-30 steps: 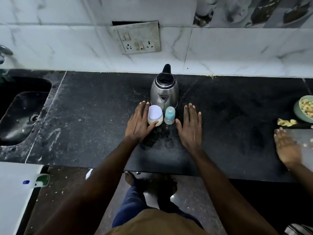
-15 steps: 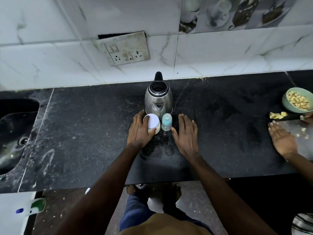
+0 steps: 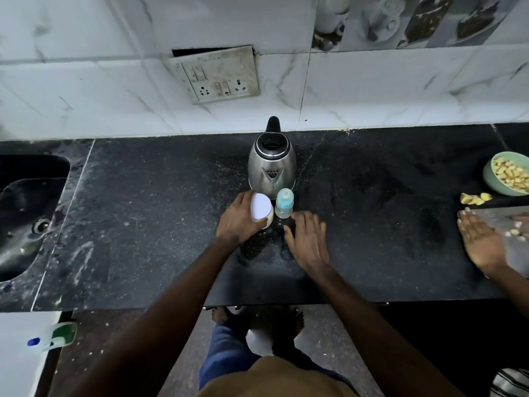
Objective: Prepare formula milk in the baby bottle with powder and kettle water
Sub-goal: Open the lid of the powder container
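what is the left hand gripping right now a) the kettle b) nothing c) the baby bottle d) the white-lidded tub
d: the left hand curls round the white-lidded tub, which stands beside the baby bottle and in front of the kettle.

powder tub (image 3: 261,209): side behind left hand (image 3: 237,222) | green bowl (image 3: 490,181): cut off right | bottle (image 3: 284,206): perhaps empty
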